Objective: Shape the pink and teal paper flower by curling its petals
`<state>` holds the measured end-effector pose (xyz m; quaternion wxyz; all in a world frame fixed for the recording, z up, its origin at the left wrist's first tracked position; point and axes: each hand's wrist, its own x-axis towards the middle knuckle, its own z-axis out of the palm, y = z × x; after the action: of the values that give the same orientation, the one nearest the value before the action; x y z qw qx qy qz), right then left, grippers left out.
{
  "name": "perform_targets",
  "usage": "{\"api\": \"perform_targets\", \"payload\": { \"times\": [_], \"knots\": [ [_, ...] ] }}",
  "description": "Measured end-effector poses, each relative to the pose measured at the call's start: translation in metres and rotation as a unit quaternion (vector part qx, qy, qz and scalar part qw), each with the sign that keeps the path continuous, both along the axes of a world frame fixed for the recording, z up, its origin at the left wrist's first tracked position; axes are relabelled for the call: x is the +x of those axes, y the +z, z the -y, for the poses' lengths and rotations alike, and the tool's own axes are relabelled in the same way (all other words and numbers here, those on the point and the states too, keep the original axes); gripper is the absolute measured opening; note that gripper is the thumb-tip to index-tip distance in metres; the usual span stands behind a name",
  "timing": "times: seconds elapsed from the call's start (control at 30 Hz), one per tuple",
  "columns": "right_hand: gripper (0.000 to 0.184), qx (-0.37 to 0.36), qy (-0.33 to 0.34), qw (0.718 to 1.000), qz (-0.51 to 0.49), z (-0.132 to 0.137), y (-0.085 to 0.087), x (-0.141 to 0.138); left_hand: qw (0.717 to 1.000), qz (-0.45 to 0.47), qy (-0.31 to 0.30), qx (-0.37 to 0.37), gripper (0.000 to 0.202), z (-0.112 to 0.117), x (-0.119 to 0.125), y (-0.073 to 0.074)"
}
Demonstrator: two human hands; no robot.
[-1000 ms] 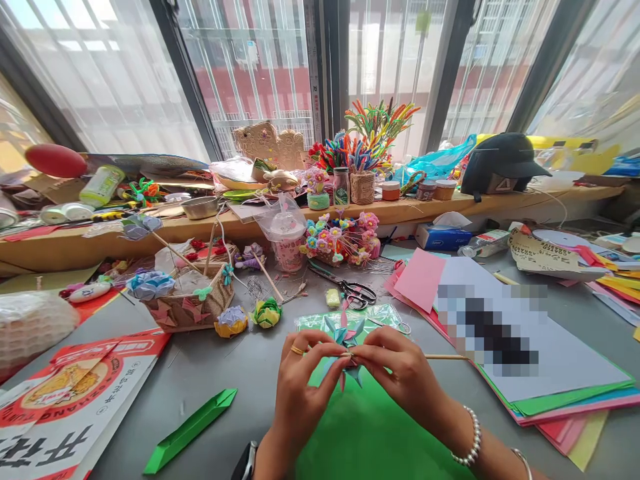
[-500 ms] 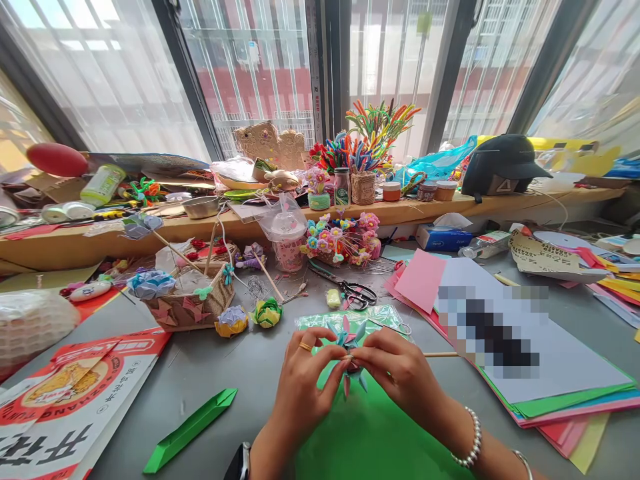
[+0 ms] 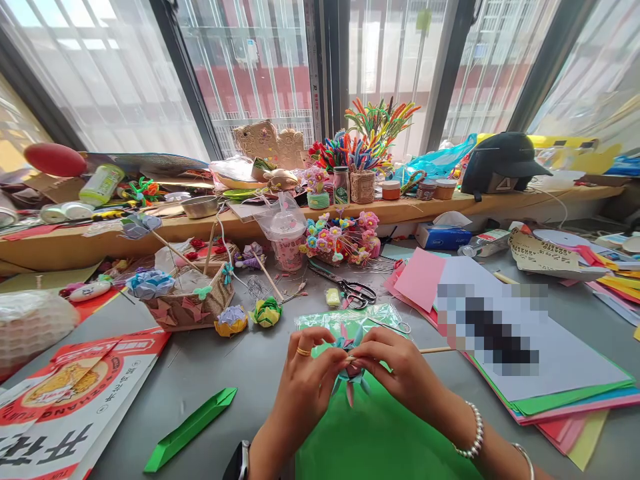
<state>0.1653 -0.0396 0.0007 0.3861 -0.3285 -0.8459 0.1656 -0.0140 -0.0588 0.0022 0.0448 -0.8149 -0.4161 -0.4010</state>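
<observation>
Between my two hands is a folded paper flower [image 3: 349, 385] with blue and pink pointed petals, its middle partly hidden by my fingers. My left hand [image 3: 313, 373] pinches it from the left with thumb and forefinger. From the right, my right hand [image 3: 390, 363] pinches it close to the same spot, the fingertips of both hands nearly touching. Under the flower lies a green sheet [image 3: 385, 433] on the grey table. A thin wooden stick [image 3: 436, 350] shows to the right of my right hand. Left of my hands rests a folded green paper strip [image 3: 193, 430].
Scissors [image 3: 357, 293] lie behind my hands. Stacked coloured paper [image 3: 530, 327] covers the right side. A cardboard box [image 3: 193, 307] with paper flowers stands at back left, beside a yellow-green paper flower [image 3: 266, 312]. At left lies a printed paper bag [image 3: 65, 400]. A cluttered wooden ledge [image 3: 280, 223] runs behind.
The paper flower has tilted and shifted slightly, its lower petals now pointing further down. Both hands keep their pinch in nearly the same place.
</observation>
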Motion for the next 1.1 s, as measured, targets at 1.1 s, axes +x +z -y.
{"api": "perform_targets", "payload": {
  "times": [1.1],
  "knots": [
    [0.016, -0.090, -0.010, 0.995, 0.036, -0.006, -0.005, 0.001, 0.987, 0.003, 0.010, -0.158, 0.021, -0.010, 0.002, -0.012]
  ]
}}
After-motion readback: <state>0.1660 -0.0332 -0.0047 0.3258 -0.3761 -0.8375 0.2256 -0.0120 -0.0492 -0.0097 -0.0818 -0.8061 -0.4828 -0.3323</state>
